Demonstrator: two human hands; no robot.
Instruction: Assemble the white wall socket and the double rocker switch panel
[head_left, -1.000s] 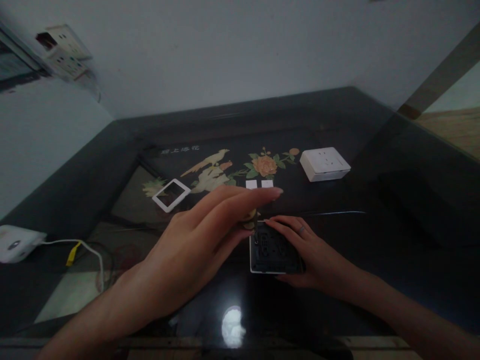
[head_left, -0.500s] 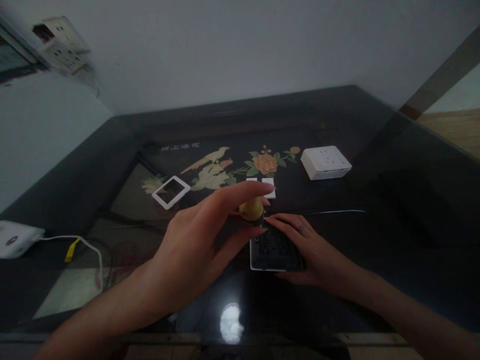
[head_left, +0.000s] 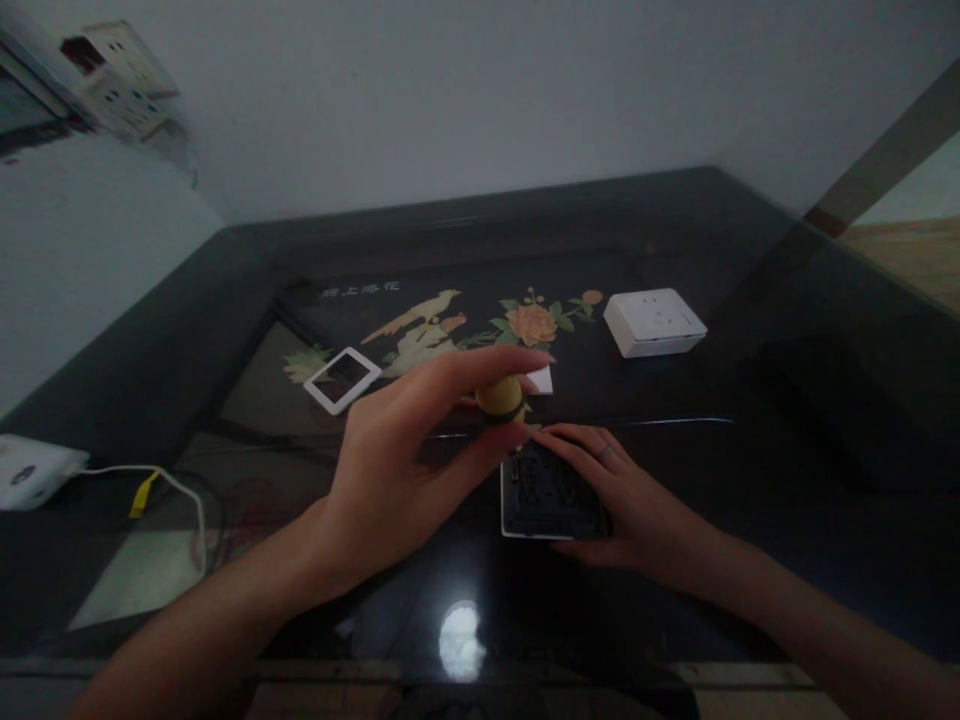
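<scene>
My left hand [head_left: 397,450] is closed round the yellow-and-black handle of a screwdriver [head_left: 499,398], held upright above the upper left corner of a wall socket [head_left: 551,508]. The fingers hide most of the shaft, and I cannot make out where its tip rests. The socket lies face down on the table, its black back up and a white rim showing along the left and front edges. My right hand [head_left: 637,500] grips the socket from the right, fingers over its top edge and thumb at the bottom edge. Behind my left hand a small white piece [head_left: 541,380] is partly visible.
A white square frame [head_left: 343,381] lies to the left on the dark glossy table [head_left: 420,590]. A white boxed socket [head_left: 654,322] sits at the back right. At far left is a white device [head_left: 34,472] with a white cable [head_left: 187,490] and yellow tag [head_left: 142,495].
My left hand has shifted slightly and the screwdriver handle has risen and tilted a little, showing its black band. The right hand and the socket have stayed in place.
</scene>
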